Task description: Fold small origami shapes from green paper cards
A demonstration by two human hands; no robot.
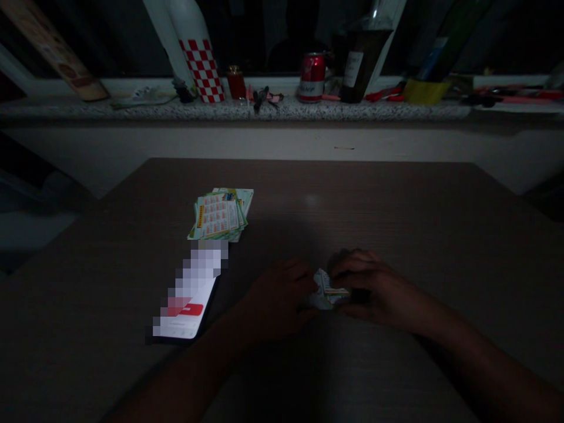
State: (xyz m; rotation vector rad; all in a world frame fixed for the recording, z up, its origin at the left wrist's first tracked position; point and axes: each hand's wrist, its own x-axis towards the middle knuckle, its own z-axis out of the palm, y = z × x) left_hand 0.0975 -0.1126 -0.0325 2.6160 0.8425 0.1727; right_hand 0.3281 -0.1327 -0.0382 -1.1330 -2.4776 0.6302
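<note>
Holds folded paper (325,298) on or just over the table (396,200), slightly right of centre on the near side, between left hand (282,294) and right hand (372,288). Shows pale, printed faces, with a flap raised toward the right. Cannot tell, in such dim light, whether lying flat or slightly lifted. Closes left hand on the left end, fingers bent at the edge. Arches right hand at the right end, fingertips on the far side and thumb on the near side, with a dark gap inside the curl; cannot tell whether clamped on the paper or merely resting against it.

To the left, apart from left hand, has phone (198,323) face up, screen lit and partly covered by blocky blur. Just beyond phone, has cards (218,214) in a loose, fanned pile, printed and green-edged.

Beyond the far edge of the table, has wall (264,141), then speckled sill (379,113). Bears there, from left to right, tube (66,59), checkered bottle (200,64), red jar (237,83), red can (312,77), dark bottle (356,70) and green bottle (447,53).
</note>
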